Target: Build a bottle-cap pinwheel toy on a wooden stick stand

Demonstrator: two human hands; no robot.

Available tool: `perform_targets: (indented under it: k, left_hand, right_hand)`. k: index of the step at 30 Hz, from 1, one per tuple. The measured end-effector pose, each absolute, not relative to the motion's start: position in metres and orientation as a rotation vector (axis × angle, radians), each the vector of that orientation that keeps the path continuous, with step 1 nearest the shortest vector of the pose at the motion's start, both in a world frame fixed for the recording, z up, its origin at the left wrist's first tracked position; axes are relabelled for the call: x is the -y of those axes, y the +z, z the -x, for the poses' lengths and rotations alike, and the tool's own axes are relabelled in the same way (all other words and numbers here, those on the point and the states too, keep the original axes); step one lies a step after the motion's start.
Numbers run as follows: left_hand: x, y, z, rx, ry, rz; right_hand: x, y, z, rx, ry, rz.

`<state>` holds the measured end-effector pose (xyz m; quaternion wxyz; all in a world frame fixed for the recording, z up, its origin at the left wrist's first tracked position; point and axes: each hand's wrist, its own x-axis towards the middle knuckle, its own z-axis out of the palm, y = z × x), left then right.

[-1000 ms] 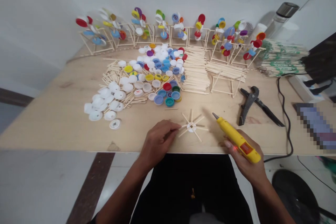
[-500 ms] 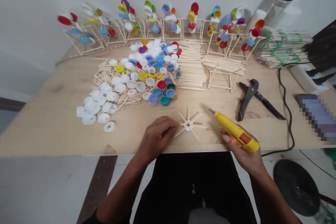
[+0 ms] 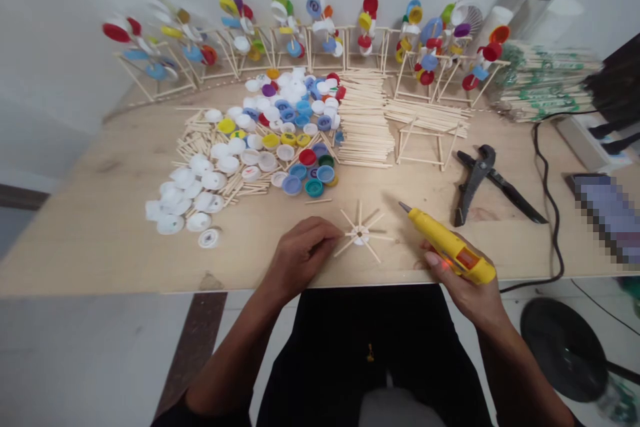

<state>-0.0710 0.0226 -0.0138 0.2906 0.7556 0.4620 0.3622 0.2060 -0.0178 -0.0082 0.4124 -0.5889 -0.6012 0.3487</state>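
Now, glue gun point(image 3: 445, 241) in right hand point(image 3: 467, 290), stick wheel point(image 3: 360, 235) nearby

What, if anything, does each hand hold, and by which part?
Right hand: yellow glue gun, by its rear half. Left hand, apparently: one wooden spoke, by its outer end.

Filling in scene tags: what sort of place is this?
Likely a craft workspace: yellow glue-gun-like tool in the right hand, loose bottle caps on the wooden table, cap-and-stick models behind.
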Motion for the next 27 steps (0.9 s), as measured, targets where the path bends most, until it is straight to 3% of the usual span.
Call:
perform_targets:
  k: [27]
  left_hand:
    - [-0.024,-0.0161,0.0685,-1.257,0.939,-2.298]
  right_hand:
    - [0.0171,-0.0072,-0.2045,1.513,0.853,1.492]
